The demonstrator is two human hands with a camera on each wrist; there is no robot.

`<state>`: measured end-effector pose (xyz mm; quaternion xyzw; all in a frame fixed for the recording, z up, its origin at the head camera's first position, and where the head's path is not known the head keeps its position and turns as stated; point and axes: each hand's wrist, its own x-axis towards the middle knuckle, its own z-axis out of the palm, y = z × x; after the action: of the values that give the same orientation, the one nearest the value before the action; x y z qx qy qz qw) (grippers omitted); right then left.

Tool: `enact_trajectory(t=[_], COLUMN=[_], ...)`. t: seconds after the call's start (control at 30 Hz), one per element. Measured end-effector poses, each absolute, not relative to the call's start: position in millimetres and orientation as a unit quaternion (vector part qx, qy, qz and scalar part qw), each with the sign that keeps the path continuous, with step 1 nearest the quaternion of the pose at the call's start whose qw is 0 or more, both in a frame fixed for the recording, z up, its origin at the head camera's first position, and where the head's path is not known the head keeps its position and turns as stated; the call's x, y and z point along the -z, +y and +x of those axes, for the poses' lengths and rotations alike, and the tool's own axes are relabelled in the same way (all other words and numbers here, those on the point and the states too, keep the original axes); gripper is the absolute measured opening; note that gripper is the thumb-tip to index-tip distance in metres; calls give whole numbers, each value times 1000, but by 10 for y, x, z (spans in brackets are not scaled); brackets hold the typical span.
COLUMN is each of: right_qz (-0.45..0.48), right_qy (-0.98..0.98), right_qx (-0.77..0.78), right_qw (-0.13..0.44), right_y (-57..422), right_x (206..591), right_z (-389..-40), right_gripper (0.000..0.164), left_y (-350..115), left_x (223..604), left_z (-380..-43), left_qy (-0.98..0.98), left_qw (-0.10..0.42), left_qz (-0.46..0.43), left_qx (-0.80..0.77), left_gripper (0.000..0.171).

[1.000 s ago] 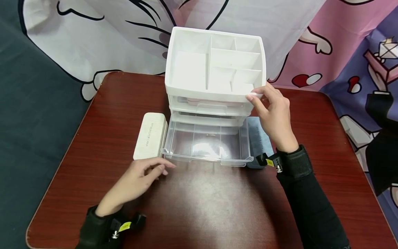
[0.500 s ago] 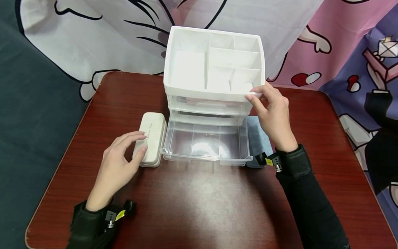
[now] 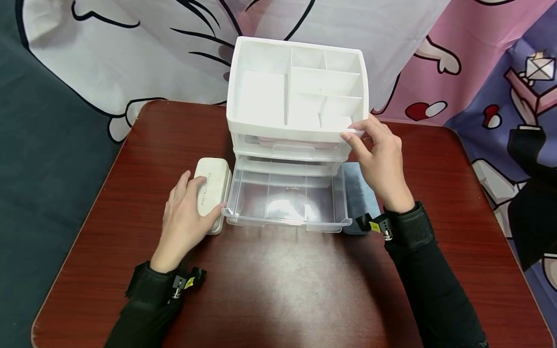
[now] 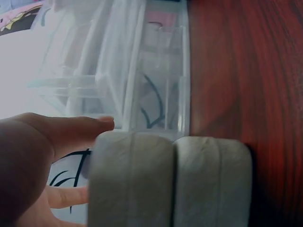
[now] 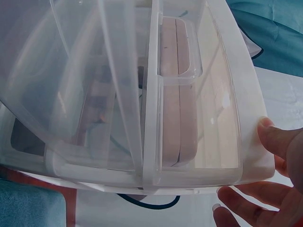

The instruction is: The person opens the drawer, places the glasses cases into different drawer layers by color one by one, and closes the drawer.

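A white plastic drawer unit (image 3: 297,123) stands at the back of the table, with a divided tray on top. Its clear lower drawer (image 3: 285,195) is pulled out and holds nothing. My right hand (image 3: 382,157) pinches the unit's front right corner, thumb on the front, fingers around the side. Left of the drawer lies an off-white case (image 3: 214,186) with small lettering on its lid. Over this case my left hand (image 3: 184,217) spreads, thumb extended toward the drawer side and fingers over the lid. In the left wrist view the case (image 4: 132,179) shows its seam, below the thumb.
A blue case (image 3: 360,193) lies right of the drawer, partly hidden by the right hand. Inside the closed upper drawer a pink case (image 5: 177,118) shows through. The brown wooden table (image 3: 278,290) meets a cartoon-print cloth (image 3: 174,63) behind.
My left hand has moved from the drawer's front left corner, leftward and then forward, onto the off-white case. My right hand keeps its hold on the drawer unit's corner.
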<state>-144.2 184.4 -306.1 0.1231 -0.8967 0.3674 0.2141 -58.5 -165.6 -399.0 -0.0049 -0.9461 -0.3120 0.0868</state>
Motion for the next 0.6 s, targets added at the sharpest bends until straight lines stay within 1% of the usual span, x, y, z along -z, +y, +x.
enact_trajectory(t=[0.13,0.3,0.37,0.6], right_qz=[123,123,123,122], right_qy=[-897,-897,-897,-896], right_qx=[-367,-368,-368,-368], right_qw=[213,213,214,215], right_y=[1844,1841,1840,1836], right_x=[3062,3059,3058,3056], right_z=[-1445,-1449,-1448,-1454], right_gripper=[21,21,21,20], left_y=[-1625,-1624,-1630,-1662], left_x=[4052,4072,4066,4044], left_z=[-616,-633,-640,-668], left_qy=[-951,-950,-950,-952], left_qw=[84,111,115,98], left_qz=[2,-3,-4,-3], left_qx=[296,292,291,290], left_gripper=[70,69,68,70])
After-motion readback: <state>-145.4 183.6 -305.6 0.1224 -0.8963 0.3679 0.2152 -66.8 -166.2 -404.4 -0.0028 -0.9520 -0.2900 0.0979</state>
